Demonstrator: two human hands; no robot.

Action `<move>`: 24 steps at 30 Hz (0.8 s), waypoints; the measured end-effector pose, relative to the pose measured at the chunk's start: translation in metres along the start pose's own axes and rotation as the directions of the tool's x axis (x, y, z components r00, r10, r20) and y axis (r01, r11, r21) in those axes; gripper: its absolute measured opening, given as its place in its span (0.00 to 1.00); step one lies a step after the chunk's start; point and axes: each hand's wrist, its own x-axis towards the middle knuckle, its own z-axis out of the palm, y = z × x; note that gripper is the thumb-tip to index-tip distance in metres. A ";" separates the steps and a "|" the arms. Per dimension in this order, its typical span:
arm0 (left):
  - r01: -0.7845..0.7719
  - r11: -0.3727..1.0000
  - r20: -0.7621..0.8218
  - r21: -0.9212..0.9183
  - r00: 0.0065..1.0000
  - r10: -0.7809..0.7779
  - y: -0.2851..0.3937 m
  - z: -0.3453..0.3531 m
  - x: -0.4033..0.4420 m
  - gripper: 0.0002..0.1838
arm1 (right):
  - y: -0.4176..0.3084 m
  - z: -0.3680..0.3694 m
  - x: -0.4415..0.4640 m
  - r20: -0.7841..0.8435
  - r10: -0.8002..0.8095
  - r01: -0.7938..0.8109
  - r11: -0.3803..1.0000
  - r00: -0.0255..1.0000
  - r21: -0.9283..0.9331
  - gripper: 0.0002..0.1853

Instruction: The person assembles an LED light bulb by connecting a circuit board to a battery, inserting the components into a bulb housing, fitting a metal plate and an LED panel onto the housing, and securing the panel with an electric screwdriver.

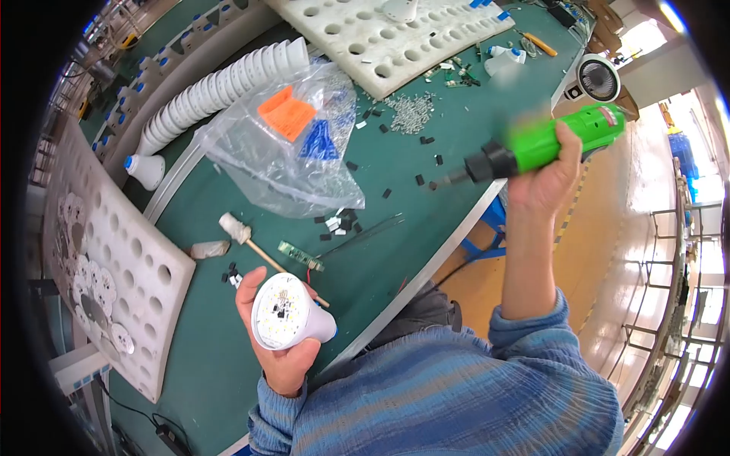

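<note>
My left hand (285, 361) is wrapped round a white lamp housing (318, 323), whose round LED board (281, 310) faces up toward the camera. Small dark and pale parts show at the board's centre. My right hand (546, 178) grips a green electric screwdriver (566, 138) with a black front end; its tip points left over the table's edge, near several small black pieces (420, 180). Just above the lamp lie a small green circuit board (300, 256) and a wooden-handled tool with a wrapped white head (235, 227).
A clear plastic bag (266, 163) and a pile of screws (411, 113) lie on the green table (228, 342). Stacked white cups (220, 90) stand behind. White perforated boards (152, 266) are at left and top. An orange-handled screwdriver (540, 43) lies at upper right.
</note>
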 end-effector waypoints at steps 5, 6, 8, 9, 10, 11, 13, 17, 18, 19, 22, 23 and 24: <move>-0.035 0.998 0.001 0.046 0.999 0.035 -0.010 0.006 0.003 0.56 | 0.031 0.016 0.044 0.070 -0.412 0.418 0.895 0.908 -0.155 0.22; -0.051 0.997 0.004 0.055 0.999 0.050 -0.013 0.005 0.003 0.56 | 0.033 0.020 0.050 0.080 -0.439 0.446 0.879 0.895 -0.169 0.22; -0.060 0.995 0.021 0.082 0.998 0.058 -0.017 0.003 0.003 0.56 | 0.039 0.034 0.051 0.124 -0.421 0.436 0.888 0.899 -0.148 0.24; -0.069 0.992 0.029 0.104 0.997 0.066 -0.019 0.002 0.003 0.55 | 0.043 0.039 0.050 0.160 -0.406 0.428 0.892 0.900 -0.143 0.24; -0.075 0.989 0.036 0.126 0.997 0.071 -0.021 0.001 0.004 0.55 | 0.047 0.042 0.047 0.194 -0.388 0.417 0.898 0.901 -0.142 0.24; -0.092 0.983 0.002 0.160 0.996 0.093 -0.020 0.006 0.004 0.54 | 0.050 0.046 0.041 0.242 -0.378 0.426 0.885 0.894 -0.189 0.22; -0.120 0.977 0.035 0.179 0.993 0.116 -0.023 0.002 0.005 0.54 | 0.055 0.047 0.040 0.292 -0.377 0.444 0.871 0.879 -0.211 0.19; -0.111 0.976 0.058 0.185 0.993 0.102 -0.025 -0.005 0.005 0.54 | 0.063 0.052 0.036 0.349 -0.356 0.451 0.858 0.867 -0.246 0.15; -0.111 0.975 0.067 0.193 0.993 0.100 -0.024 -0.006 0.006 0.54 | 0.063 0.054 0.035 0.355 -0.349 0.448 0.857 0.867 -0.253 0.15; -0.112 0.973 0.075 0.200 0.992 0.099 -0.024 -0.007 0.006 0.54 | 0.065 0.056 0.034 0.359 -0.351 0.457 0.846 0.865 -0.274 0.15; -0.149 0.966 0.139 0.211 0.983 0.121 -0.027 -0.015 0.007 0.54 | 0.073 0.058 0.030 0.370 -0.353 0.474 0.822 0.859 -0.316 0.15; -0.168 0.962 0.169 0.214 0.977 0.133 -0.028 -0.017 0.007 0.54 | 0.076 0.058 0.030 0.370 -0.355 0.476 0.820 0.859 -0.317 0.14; -0.164 0.963 0.169 0.214 0.977 0.129 -0.028 -0.017 0.008 0.55 | 0.078 0.058 0.030 0.369 -0.357 0.478 0.818 0.858 -0.320 0.14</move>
